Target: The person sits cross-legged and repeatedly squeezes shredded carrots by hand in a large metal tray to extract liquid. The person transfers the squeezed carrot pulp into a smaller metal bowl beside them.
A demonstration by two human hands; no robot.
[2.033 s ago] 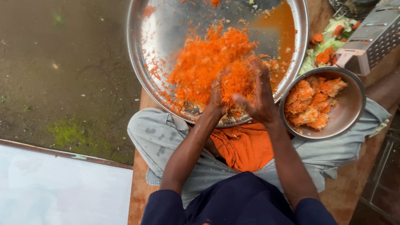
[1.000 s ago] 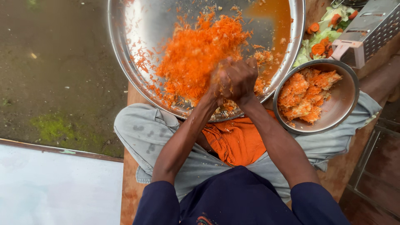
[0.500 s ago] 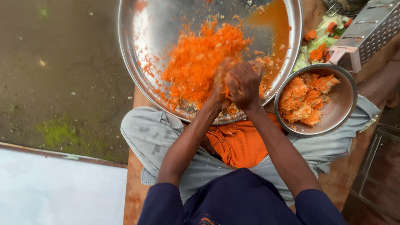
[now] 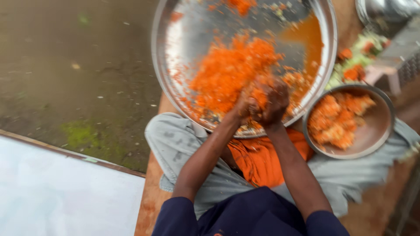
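A large round steel tray (image 4: 183, 48) rests on my lap and holds a heap of grated orange carrot (image 4: 227, 72) with orange juice pooled at its far right. My left hand (image 4: 244, 107) and my right hand (image 4: 273, 104) are pressed together at the tray's near edge, closed around a clump of the grated carrot. A smaller steel bowl (image 4: 380, 131) to the right holds squeezed lumps of carrot (image 4: 337, 120).
An orange cloth (image 4: 258, 159) lies on my grey trousers under the tray. A metal grater (image 4: 402, 57) and carrot and green scraps (image 4: 354, 57) sit at the far right. Wet ground lies to the left, a white board (image 4: 57, 192) at the lower left.
My hands went from spread in the carrot to closed together on a clump. The view has shifted and the picture is blurred now.
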